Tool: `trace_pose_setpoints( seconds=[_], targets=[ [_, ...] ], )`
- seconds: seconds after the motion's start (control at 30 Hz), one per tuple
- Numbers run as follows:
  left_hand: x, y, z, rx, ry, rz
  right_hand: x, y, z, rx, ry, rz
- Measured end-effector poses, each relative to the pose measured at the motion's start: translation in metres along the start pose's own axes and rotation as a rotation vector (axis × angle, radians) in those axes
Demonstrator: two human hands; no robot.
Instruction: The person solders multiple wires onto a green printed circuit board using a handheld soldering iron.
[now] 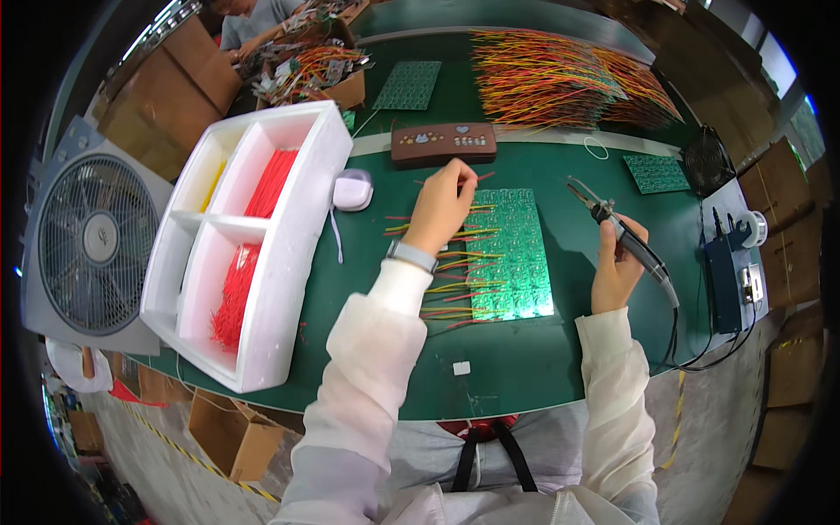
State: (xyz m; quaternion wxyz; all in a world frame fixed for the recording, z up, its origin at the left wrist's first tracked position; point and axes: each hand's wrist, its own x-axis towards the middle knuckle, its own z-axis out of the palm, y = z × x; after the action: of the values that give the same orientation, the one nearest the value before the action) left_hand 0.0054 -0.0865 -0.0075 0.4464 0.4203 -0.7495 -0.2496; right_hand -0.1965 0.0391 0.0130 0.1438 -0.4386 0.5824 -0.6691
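A green panel of small circuit boards (521,249) lies on the green work table. Red and yellow wires (455,284) stick out in a row from its left side. Over the panel's upper left corner is my left hand (442,206), its fingertips pinched round a thin red wire (486,176). To the right of the panel, my right hand (619,273) is wrapped round a soldering iron (646,254). The iron's tip points up and left, apart from the panel, and its black cable runs down to the right.
A white foam box (302,236) with red and yellow wires stands left, beside a fan (101,241). Behind the panel lie a brown case (444,144) and a wired-board pile (542,83). A blue soldering unit (724,284) stands right. Another person (254,26) sits far left.
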Motion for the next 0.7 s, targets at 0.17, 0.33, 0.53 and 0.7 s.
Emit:
trace_pose_setpoints(
  seconds=[0.17,0.33,0.53,0.7],
  targets=[
    [-0.017,0.029,0.0,0.002,-0.08,-0.095,0.019,0.008,0.014,0.107,0.092,0.037],
    [-0.023,0.052,-0.001,0.152,0.194,0.028,0.015,0.013,0.017,0.147,-0.037,0.042],
    [-0.032,0.053,0.014,0.196,0.132,0.096,0.003,0.003,0.012,0.214,-0.125,0.091],
    [-0.033,0.047,0.004,0.253,0.084,0.101,0.0,0.003,0.012,0.153,-0.17,0.087]
  ],
)
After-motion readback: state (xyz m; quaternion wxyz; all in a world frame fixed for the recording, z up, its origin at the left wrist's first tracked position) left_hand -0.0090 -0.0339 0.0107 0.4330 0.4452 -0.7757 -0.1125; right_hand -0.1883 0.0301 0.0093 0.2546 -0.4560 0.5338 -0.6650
